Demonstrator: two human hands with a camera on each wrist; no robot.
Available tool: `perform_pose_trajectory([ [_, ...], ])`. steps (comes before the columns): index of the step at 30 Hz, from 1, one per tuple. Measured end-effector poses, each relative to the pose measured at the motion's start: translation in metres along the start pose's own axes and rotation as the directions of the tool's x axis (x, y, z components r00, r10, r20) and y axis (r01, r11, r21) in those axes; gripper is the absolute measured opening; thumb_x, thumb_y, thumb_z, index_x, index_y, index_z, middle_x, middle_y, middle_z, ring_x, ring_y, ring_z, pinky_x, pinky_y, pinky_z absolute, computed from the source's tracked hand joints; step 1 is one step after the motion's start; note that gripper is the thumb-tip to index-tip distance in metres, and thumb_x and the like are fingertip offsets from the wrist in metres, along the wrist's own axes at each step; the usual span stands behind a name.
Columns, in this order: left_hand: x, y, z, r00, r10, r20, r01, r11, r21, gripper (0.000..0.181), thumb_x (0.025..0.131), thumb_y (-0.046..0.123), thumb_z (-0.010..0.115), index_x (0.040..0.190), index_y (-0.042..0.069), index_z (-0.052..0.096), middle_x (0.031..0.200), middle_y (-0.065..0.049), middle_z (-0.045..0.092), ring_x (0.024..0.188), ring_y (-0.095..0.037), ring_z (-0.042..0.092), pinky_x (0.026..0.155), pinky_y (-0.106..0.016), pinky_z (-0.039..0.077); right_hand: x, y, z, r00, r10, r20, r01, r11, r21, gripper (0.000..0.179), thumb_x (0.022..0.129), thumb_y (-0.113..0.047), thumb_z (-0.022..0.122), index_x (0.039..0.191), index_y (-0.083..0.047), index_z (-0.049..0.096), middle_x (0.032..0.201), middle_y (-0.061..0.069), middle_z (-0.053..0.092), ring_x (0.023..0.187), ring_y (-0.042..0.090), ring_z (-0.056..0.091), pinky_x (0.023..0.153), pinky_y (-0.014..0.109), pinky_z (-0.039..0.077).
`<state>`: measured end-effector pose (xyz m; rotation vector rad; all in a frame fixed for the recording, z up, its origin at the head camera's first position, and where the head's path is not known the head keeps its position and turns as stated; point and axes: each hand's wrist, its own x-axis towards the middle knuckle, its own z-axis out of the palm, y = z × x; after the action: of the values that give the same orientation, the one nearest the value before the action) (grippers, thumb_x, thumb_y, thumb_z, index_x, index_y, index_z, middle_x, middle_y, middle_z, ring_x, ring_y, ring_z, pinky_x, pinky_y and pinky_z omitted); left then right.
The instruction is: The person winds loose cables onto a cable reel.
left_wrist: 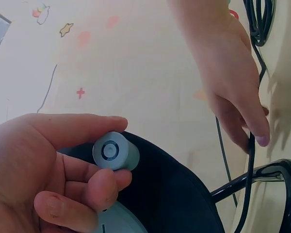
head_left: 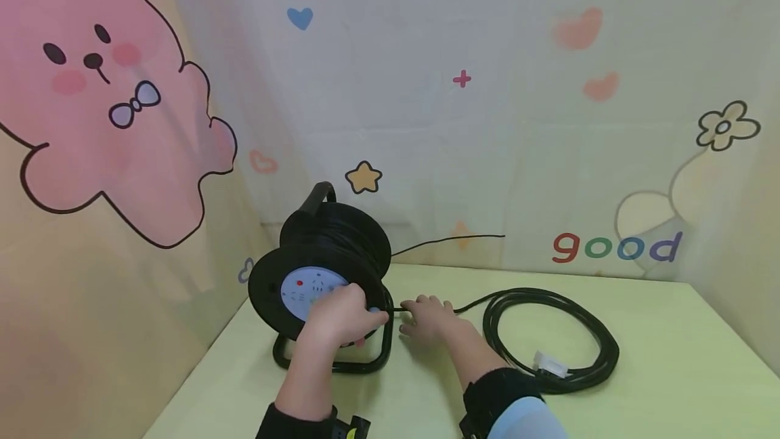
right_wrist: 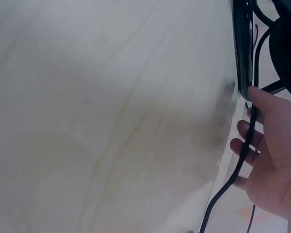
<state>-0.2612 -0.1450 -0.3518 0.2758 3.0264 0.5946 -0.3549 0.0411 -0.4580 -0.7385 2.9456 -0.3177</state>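
A black cable reel [head_left: 266,290] stands on a tubular black frame [head_left: 359,367], a pale round socket panel [head_left: 298,303] on its front. My left hand [head_left: 341,317] is at the right part of that face, where its fingers grip a small grey crank knob [left_wrist: 111,151], the index finger over its top. Just right of the frame, my right hand [head_left: 429,320] holds the black cable [right_wrist: 240,160], which runs between thumb and fingers. In the right wrist view, the thumb tip lies right at the frame's bar [right_wrist: 245,58].
Right of my right hand, a loose coil of the cable [head_left: 609,351] lies on the pale green table [head_left: 670,330], with a whitish plug [head_left: 550,364] at its near side. A patterned curtain [head_left: 426,154] hangs behind. The reel's carrying handle [head_left: 317,198] rises on top.
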Motion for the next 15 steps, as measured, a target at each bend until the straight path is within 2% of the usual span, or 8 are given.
perform_pose_trajectory([
  [5,0.001,0.001,0.002,1.0,0.0,-0.006,0.0,1.0,-0.018,0.042,0.087,0.043,0.06,0.06,0.012,0.057,0.047,0.003,0.058,0.046,-0.016,0.053,0.042,-0.031,0.038,-0.004,0.006,-0.004,0.995,-0.08,-0.061,0.082,0.996,0.02,0.025,0.099,-0.035,0.052,0.113,-0.02,0.064,0.105,0.0,0.063,0.099,0.024,0.056,0.082,0.05,0.044],
  [9,0.001,0.001,0.004,1.0,-0.01,0.0,0.01,1.0,-0.029,0.04,0.087,0.04,0.058,0.058,0.012,0.055,0.046,0.004,0.058,0.044,-0.016,0.053,0.04,-0.03,0.035,-0.009,0.009,-0.006,0.985,-0.159,-0.065,0.165,0.981,0.104,0.017,0.1,-0.028,0.052,0.095,-0.018,0.064,0.082,-0.007,0.06,0.074,0.014,0.054,0.068,0.038,0.046],
  [12,0.001,0.002,0.005,1.0,-0.014,-0.007,0.013,0.999,-0.048,0.04,0.087,0.038,0.057,0.057,0.012,0.054,0.046,0.004,0.057,0.045,-0.017,0.052,0.04,-0.029,0.033,-0.013,0.009,-0.007,0.978,-0.198,-0.059,0.204,0.97,0.135,0.017,0.1,-0.024,0.052,0.091,-0.015,0.065,0.074,-0.008,0.055,0.065,0.011,0.05,0.061,0.032,0.044],
  [15,0.001,0.004,0.003,1.0,-0.021,-0.015,0.02,0.998,-0.061,0.04,0.087,0.037,0.057,0.057,0.011,0.055,0.047,0.002,0.058,0.047,-0.017,0.052,0.041,-0.029,0.032,-0.018,0.007,-0.01,0.976,-0.209,-0.058,0.215,0.969,0.126,0.016,0.099,-0.025,0.053,0.092,-0.017,0.065,0.073,-0.01,0.055,0.062,0.01,0.048,0.058,0.03,0.042],
])
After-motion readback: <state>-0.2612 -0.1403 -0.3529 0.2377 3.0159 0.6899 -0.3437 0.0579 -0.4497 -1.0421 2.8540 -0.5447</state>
